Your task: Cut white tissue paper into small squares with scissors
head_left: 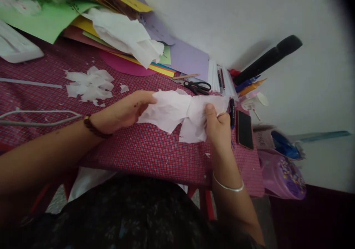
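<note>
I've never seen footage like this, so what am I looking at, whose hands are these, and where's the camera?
There is no robot here. The one picture comes from a camera worn on a person's head, looking forward and down, so the hands are the wearer's own.

The left hand and the right hand hold a thin, torn-edged white sheet between them, above a red checked cloth.

Around it on the cloth lie a heap of torn white pieces, black-handled scissors, a pencil, a black marker and a phone. Farther back are coloured papers with crumpled white material on top.
</note>
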### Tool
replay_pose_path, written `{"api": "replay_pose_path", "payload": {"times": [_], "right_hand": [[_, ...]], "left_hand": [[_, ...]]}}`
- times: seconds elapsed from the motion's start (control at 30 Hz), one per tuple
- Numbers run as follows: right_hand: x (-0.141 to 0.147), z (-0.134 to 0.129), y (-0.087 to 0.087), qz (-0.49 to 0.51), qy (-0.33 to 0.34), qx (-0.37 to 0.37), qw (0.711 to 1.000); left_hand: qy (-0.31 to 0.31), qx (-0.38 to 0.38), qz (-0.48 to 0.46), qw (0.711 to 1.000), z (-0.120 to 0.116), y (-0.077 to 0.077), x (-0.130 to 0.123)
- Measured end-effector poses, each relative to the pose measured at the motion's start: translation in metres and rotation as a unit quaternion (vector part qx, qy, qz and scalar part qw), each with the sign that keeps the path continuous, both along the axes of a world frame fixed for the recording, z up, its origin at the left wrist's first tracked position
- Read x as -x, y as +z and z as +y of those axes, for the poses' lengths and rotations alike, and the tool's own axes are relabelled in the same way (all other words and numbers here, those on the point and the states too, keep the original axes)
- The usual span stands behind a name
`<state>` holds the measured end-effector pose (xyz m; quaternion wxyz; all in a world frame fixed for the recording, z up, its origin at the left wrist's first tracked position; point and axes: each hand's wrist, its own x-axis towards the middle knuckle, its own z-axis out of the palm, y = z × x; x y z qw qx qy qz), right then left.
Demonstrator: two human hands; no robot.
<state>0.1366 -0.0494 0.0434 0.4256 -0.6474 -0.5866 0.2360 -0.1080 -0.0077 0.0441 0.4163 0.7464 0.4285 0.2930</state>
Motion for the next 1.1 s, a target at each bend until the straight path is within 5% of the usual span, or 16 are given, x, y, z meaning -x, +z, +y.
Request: {"api": "replay_pose_path", "payload": {"times": [0.1,0.3,0.6,0.8,1.1], "right_hand": [[0.003,-0.002,-0.001,-0.030,0.058,-0.026,0.998],[0.007,-0.007,-0.003,-0.059,0.146,-0.049,0.986],[-0.004,0.001,-0.012,0.090,-0.078,-0.045,0.992],[-0.007,0.009,-0.017,0.155,-0.091,-0.015,0.984],[-0.012,0.011,-0.016,0.181,-0.067,0.016,0.981]], "left_hand": [[-0.081,0.174,-0.109,0.975,0.000,0.002,-0.007],[-0.026,0.214,-0.113,0.970,0.007,-0.014,-0.008],[0.168,0.180,-0.220,0.944,0.015,0.003,0.011],[0.185,0.185,-0.304,0.916,0.025,0.002,0.019],[0.163,0.197,-0.284,0.924,0.021,0.008,0.021]]}}
